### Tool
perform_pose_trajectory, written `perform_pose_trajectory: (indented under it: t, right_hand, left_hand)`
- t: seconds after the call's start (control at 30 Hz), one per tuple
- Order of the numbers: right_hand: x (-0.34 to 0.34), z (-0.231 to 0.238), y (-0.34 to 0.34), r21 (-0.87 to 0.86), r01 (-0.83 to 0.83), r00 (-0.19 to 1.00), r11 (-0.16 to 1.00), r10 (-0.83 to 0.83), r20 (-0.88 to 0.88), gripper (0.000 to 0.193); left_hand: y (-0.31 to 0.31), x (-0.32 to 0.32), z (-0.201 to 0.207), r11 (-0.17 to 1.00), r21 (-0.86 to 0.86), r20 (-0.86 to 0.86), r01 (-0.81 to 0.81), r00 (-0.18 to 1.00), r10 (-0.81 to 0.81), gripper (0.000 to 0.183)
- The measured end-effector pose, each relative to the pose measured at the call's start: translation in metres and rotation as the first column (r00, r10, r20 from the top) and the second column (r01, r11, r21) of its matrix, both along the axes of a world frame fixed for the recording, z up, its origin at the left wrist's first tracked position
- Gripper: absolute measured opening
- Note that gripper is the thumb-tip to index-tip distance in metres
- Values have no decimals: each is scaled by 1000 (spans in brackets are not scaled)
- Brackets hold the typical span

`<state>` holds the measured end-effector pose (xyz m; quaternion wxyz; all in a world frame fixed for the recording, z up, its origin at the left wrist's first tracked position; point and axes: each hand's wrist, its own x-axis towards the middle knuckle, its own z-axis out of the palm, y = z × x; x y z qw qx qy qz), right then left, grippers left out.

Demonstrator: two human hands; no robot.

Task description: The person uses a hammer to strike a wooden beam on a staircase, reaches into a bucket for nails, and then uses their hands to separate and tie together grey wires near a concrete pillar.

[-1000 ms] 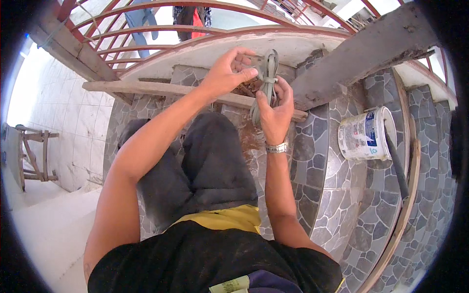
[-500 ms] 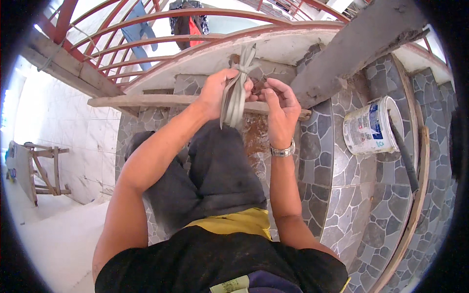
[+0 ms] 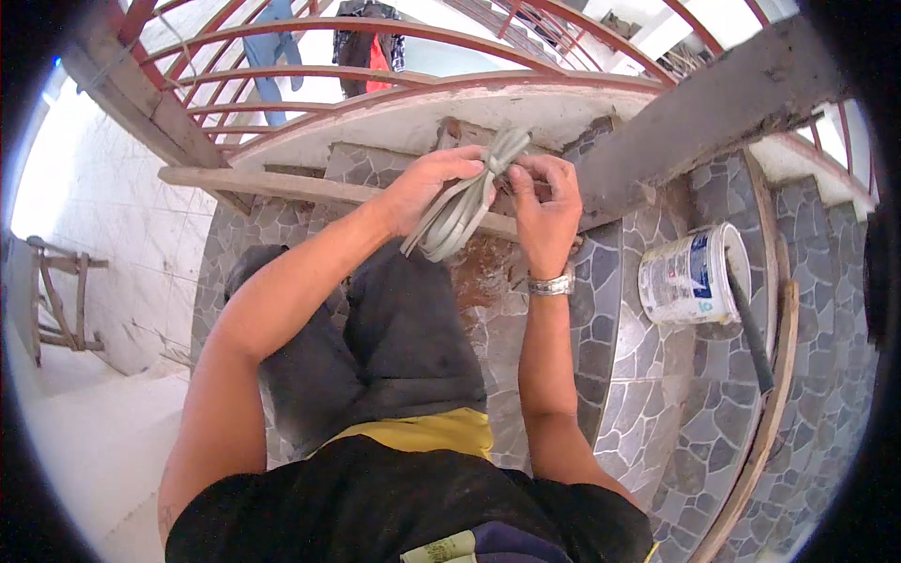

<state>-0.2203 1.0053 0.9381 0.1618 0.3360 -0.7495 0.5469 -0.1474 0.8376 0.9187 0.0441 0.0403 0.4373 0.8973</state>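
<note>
Ahead of my knees, a looped bundle of flat grey-green strips is bound near its upper end, where short loops fan out. My left hand is closed around the bundle's side, its thumb lying by the binding. From the other side my right hand, with a metal watch on the wrist, has thumb and fingers pinched against the bound part. Some right fingertips are hidden behind the strips. The bundle hangs tilted, its long loops toward the lower left.
A wooden plank crosses behind the hands. A thick grey post slants at the upper right. On the stone-patterned steps, a white bucket lies tipped beside a dark bar and a long wooden strip. Red railings curve beyond.
My right hand has come in to the binding, where it was apart before. The bundle has tilted, its top moving right and its loops spreading lower left. The view has shifted slightly.
</note>
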Motion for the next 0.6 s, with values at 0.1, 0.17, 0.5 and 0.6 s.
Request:
perform_pose_trajectory:
  t: [0.1, 0.17, 0.5, 0.6]
  right_hand:
    - [-13, 4, 3, 167, -67, 992, 984, 49, 113, 4]
    - [-11, 0, 0, 196, -52, 999, 979, 53, 1, 4]
    - [-9, -15, -9, 269, 18, 996, 963, 6, -88, 9]
    - [-15, -25, -7, 155, 4, 992, 988, -23, 124, 11]
  left_hand:
    - [-6, 2, -7, 1000, -25, -38, -10, 999, 9, 31]
    - [-1, 4, -8, 998, -64, -32, -28, 999, 26, 39]
    - [0, 3, -31, 992, -118, -25, -35, 999, 32, 45]
    - [5, 4, -14, 978, -204, -111, -47, 994, 25, 48]
